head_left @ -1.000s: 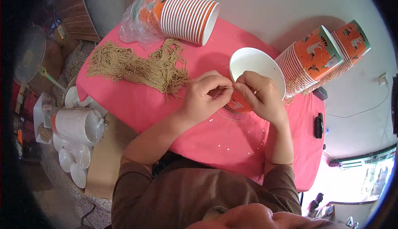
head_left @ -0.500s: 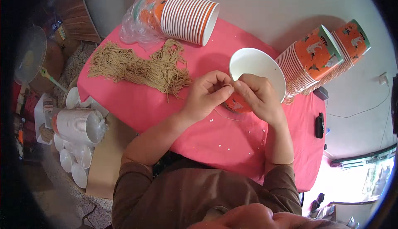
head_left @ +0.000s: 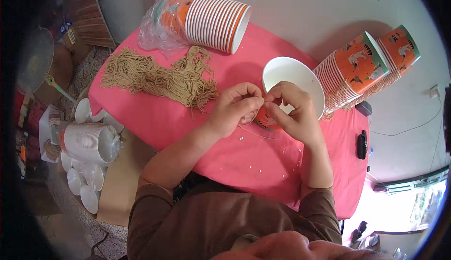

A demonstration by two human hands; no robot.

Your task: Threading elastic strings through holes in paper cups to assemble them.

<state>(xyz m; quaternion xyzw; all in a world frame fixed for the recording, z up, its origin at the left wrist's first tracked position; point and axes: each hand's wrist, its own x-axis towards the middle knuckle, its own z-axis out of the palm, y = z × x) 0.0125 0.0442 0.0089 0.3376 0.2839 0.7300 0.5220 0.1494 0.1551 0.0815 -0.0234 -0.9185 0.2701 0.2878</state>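
In front of me an orange paper bucket [head_left: 287, 68] with a white inside stands on the pink table. Just at its near side, my left hand [head_left: 238, 108] and my right hand [head_left: 295, 112] meet fingertip to fingertip. Both are closed in a pinch on a thin tan cord [head_left: 257, 134], whose loose end trails below the left fingers. The exact spot between the fingertips is too small to make out. To the left of my hands lies a tangled bundle of tan cords [head_left: 159, 80].
Stacked orange buckets [head_left: 358, 62] with hanging cords stand right. A plastic-wrapped bucket stack [head_left: 218, 22] lies at the back. Small white bits [head_left: 260, 170] dot the pink cloth [head_left: 230, 159]. A black object [head_left: 361, 145] rests near the right edge; more wrapped cups [head_left: 87, 142] stand lower left.
My right hand's fingers have lifted and loosened a little from their curl, while both hands stay together at the bucket's near side. The cord's end has shifted slightly.
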